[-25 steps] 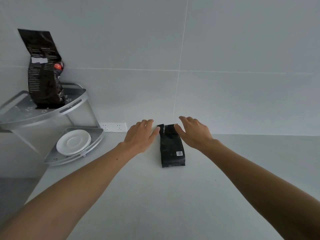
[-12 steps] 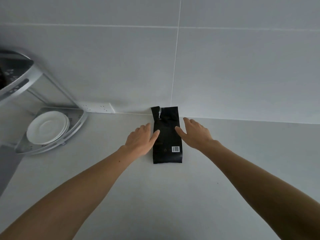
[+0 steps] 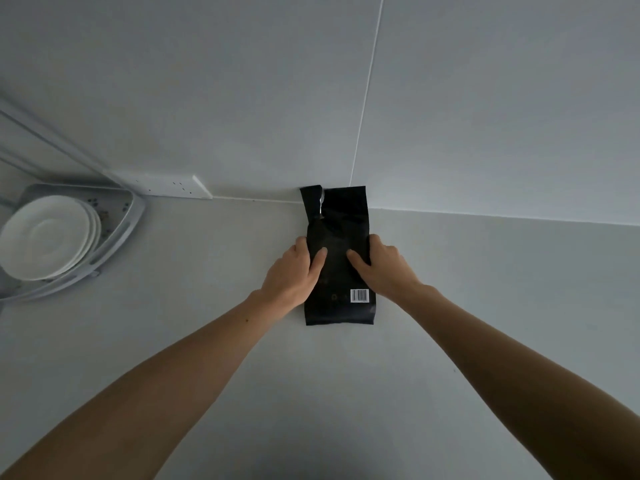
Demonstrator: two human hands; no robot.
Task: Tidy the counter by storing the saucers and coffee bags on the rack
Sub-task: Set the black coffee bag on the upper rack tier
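Observation:
A black coffee bag [image 3: 337,230] with a white barcode lies flat on the pale counter, its torn top against the wall. My left hand [image 3: 294,271] grips its left edge, thumb on top. My right hand [image 3: 381,268] grips its right edge the same way. At the far left a stack of white saucers [image 3: 45,237] rests on the lower shelf of the grey corner rack [image 3: 133,216]. The rack's upper shelf is out of view.
A white power socket strip [image 3: 166,185] sits on the wall just right of the rack. The tiled wall rises right behind the bag. The counter [image 3: 311,393] stretches toward me between my forearms.
Both hands closed in from beside the bag and now grip its two edges. The view tilted down, so the rack's upper shelf and the bag on it left the frame.

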